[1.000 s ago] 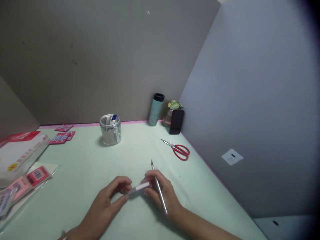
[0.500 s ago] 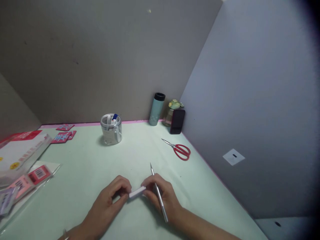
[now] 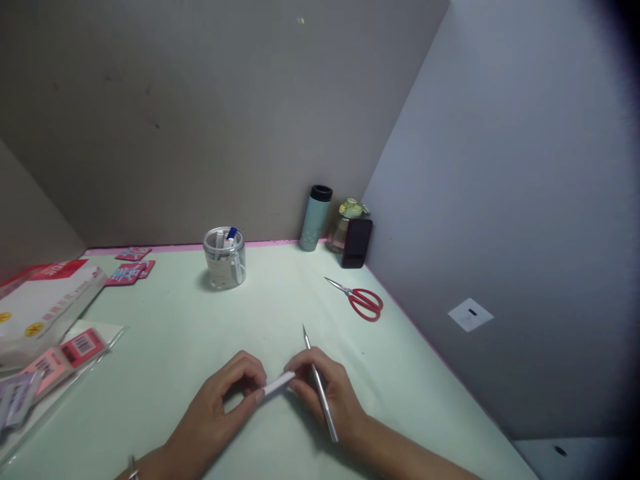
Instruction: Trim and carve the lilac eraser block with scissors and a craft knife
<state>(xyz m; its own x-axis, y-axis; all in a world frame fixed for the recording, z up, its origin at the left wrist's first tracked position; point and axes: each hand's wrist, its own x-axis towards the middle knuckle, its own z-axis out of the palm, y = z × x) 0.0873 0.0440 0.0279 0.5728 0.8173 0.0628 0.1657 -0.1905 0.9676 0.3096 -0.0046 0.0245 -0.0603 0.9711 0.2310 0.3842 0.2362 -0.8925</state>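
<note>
A small white bar, its material not clear to me, is held between both hands just above the table. The thumb and fingers of my left hand pinch its left end. My right hand is closed round a silver craft knife, whose pointed blade faces away from me. Thumb and index finger of that same hand also touch the bar's right end. The fingertips hide both ends of the bar.
Red-handled scissors lie beyond my right hand. Farther back stand a clear jar of pens, a teal tumbler, a green-lidded bottle and a dark phone. Packages and red cards occupy the left side.
My left thumb has shifted slightly forward on the white bar, which appears turned so that a narrower side shows. The right hand keeps the knife in nearly the same place.
</note>
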